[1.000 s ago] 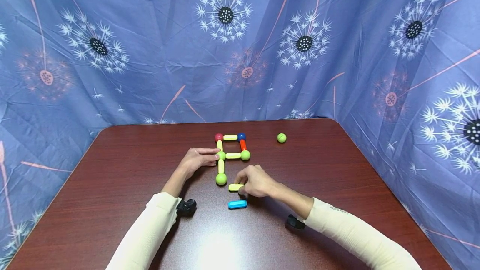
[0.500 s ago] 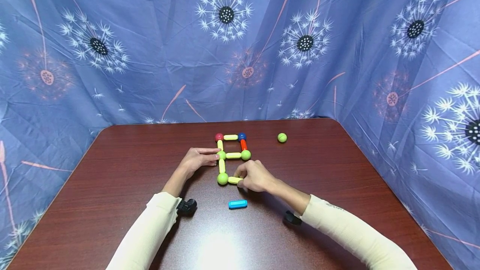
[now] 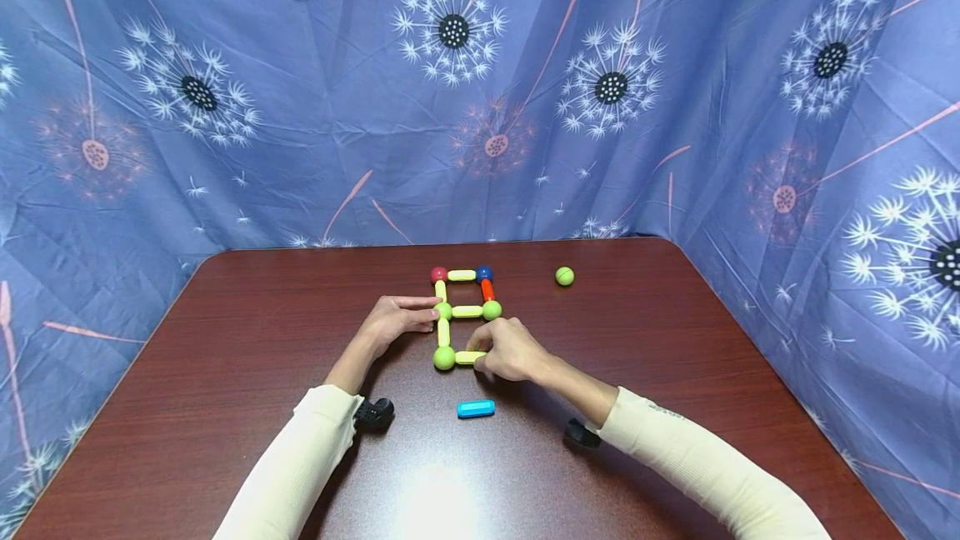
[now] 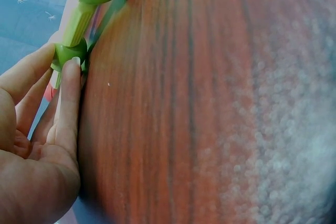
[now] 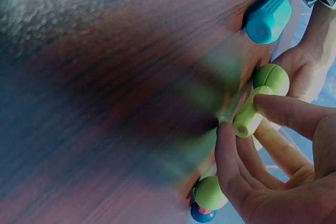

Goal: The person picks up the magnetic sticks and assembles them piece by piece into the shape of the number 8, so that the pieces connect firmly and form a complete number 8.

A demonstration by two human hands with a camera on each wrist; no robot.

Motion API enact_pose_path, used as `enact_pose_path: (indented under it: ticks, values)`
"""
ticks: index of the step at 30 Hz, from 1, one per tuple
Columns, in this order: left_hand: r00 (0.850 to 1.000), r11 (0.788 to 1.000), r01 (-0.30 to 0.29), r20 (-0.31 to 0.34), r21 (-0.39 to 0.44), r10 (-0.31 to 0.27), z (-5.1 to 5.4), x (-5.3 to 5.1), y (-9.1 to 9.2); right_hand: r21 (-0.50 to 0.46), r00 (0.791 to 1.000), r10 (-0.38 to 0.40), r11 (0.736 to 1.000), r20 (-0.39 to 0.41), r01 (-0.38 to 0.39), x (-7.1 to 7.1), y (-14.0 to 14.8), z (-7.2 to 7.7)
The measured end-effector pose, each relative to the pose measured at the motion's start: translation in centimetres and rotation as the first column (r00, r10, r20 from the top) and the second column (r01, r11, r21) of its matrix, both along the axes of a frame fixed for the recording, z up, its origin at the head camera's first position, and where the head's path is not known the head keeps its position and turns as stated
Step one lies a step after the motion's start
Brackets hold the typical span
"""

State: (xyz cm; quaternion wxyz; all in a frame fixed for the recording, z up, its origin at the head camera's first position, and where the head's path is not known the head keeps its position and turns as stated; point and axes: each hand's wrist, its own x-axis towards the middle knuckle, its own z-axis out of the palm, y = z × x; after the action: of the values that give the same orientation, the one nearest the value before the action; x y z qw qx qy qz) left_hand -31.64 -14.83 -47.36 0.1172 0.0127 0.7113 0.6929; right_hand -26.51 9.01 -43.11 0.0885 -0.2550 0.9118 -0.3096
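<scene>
A flat figure of magnetic rods and balls lies on the table. My left hand (image 3: 393, 325) pinches its middle-left green ball (image 3: 446, 311) between thumb and finger; the left wrist view shows both fingertips against that green ball (image 4: 68, 53). My right hand (image 3: 513, 352) pinches a yellow-green rod (image 3: 466, 357) near its right end. That rod's left end meets the lower green ball (image 3: 445, 358). In the right wrist view the rod (image 5: 245, 116) has its free end toward the camera. Above are a red ball (image 3: 438, 274), a blue ball (image 3: 484, 273) and a red rod (image 3: 488, 291).
A loose blue rod (image 3: 476, 409) lies on the table (image 3: 225, 373) nearer the person than the figure. One loose green ball (image 3: 564, 276) sits at the back right. A patterned blue cloth (image 3: 315, 107) hangs behind the table.
My right hand has lifted the yellow-green rod from beside the blue rod, moved it away from the person and joined it to the lower green ball. The left hand has stayed put.
</scene>
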Motion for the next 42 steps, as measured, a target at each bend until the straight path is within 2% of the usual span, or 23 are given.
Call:
enact_pose_path:
  ticks: [20,29,42]
  values:
    - [1.0,1.0,-0.002,0.01,-0.013,0.002,0.13,0.04,0.03,-0.048,0.996,-0.036,0.998,0.077,0.039,-0.14,0.15,-0.29]
    - [1.0,1.0,0.003,0.006,0.002,-0.003,0.32,0.09,0.06,-0.044,0.998,-0.033,0.998,0.045,0.035,-0.21,0.26,-0.31]
    - [1.0,1.0,0.015,0.017,0.011,-0.016,0.54,-0.05,-0.06,-0.075,0.997,-0.035,0.996,0.068,0.04,-0.22,0.15,-0.4]
